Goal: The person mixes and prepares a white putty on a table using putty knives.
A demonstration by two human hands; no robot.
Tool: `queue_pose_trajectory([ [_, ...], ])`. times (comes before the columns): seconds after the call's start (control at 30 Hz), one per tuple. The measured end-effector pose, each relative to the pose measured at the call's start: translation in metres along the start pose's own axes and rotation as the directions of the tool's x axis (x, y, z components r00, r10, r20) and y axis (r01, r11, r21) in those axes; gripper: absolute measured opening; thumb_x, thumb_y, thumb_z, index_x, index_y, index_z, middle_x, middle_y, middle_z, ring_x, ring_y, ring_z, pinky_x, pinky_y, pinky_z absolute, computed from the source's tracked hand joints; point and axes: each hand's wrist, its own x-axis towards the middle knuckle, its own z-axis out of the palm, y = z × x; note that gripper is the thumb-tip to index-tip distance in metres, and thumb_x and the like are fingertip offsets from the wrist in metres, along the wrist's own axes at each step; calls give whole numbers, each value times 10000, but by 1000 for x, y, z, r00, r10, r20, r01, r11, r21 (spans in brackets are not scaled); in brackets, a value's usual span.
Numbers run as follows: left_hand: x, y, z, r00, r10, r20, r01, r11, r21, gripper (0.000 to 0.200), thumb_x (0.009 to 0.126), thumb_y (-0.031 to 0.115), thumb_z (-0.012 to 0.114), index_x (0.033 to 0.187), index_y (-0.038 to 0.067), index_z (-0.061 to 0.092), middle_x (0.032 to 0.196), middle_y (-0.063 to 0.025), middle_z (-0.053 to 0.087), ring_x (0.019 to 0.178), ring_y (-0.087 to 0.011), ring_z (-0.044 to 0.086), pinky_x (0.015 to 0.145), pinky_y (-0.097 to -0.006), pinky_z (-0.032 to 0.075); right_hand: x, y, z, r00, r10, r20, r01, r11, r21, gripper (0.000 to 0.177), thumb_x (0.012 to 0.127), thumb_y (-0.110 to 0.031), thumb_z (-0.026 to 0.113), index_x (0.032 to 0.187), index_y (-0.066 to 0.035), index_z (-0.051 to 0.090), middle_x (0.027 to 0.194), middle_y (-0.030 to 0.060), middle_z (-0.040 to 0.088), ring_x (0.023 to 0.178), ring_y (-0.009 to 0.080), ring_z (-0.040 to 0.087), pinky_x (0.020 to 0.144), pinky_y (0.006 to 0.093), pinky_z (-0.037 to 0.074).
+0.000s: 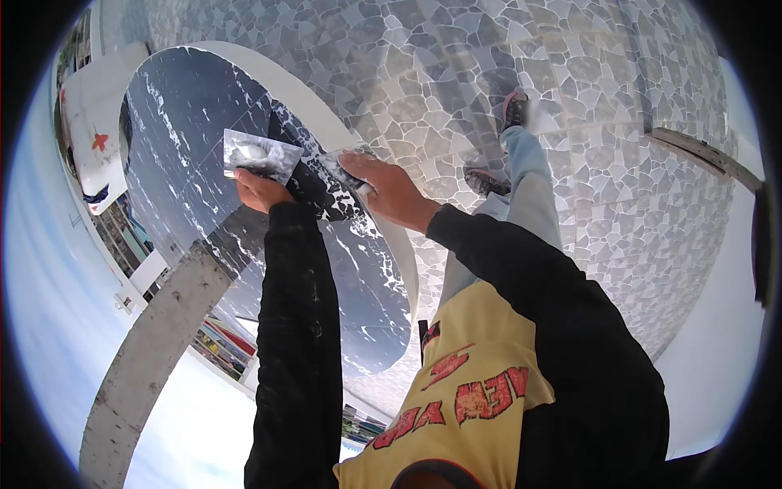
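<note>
My left hand [262, 192] is wrapped round the underside or handle of a flat, shiny rectangular plate [254, 151], like a trowel, with whitish smears. It is over a dark marble-patterned oval surface [187, 122] with white veins and a pale rim. My right hand [389, 189] is closed on a small, whitish flat tool [350, 169] at the rim of that surface; its exact shape is hard to make out. Between the hands, a darker, strongly veined angular piece or band [314, 183] crosses the surface.
Grey stone-patterned flooring [603, 196] spreads on the right, where my feet [489, 181] stand. A curved concrete beam [155, 350] meets the oval at lower left. A white object with a red mark [114, 122] is at upper left. A worn ledge [700, 153] lies at far right.
</note>
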Motion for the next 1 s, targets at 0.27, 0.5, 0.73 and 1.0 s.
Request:
queue_pose_trajectory([
  [0.27, 0, 2, 0, 1000, 15, -1, -15, 998, 66, 596, 1006, 436, 389, 1081, -107, 625, 931, -151, 662, 807, -234, 588, 742, -390, 467, 40, 24, -30, 988, 147, 55, -150, 987, 58, 574, 763, 139, 485, 1271, -87, 629, 1246, 158, 648, 1142, 303, 633, 973, 338, 486],
  [0.5, -1, -1, 0, 1000, 19, 15, -19, 1000, 24, 589, 1004, 433, 394, 1085, -103, 622, 934, -155, 656, 816, -234, 584, 745, -386, 465, 91, 44, -8, 986, 100, 134, -116, 986, 123, 618, 733, 152, 487, 1285, -90, 625, 1237, 162, 654, 1102, 286, 652, 894, 326, 510],
  [0.73, -2, -1, 0, 1000, 4, -1, -4, 1000, 11, 587, 1003, 433, 400, 1061, -109, 618, 909, -137, 636, 802, -217, 567, 734, -376, 460, -8, 18, -19, 996, -6, 89, 14, 997, -82, 599, 718, 133, 539, 1251, -118, 651, 1254, 128, 646, 1163, 310, 608, 936, 346, 509],
  [1.0, -2, 2, 4, 998, 1, -55, 3, 997, 82, 616, 1007, 450, 394, 1085, -120, 616, 912, -154, 649, 784, -226, 568, 703, -384, 468, 70, 72, -45, 974, 226, -19, -225, 958, -175, 409, 765, -5, 543, 1133, -100, 694, 919, 168, 669, 888, 369, 621, 793, 475, 495],
])
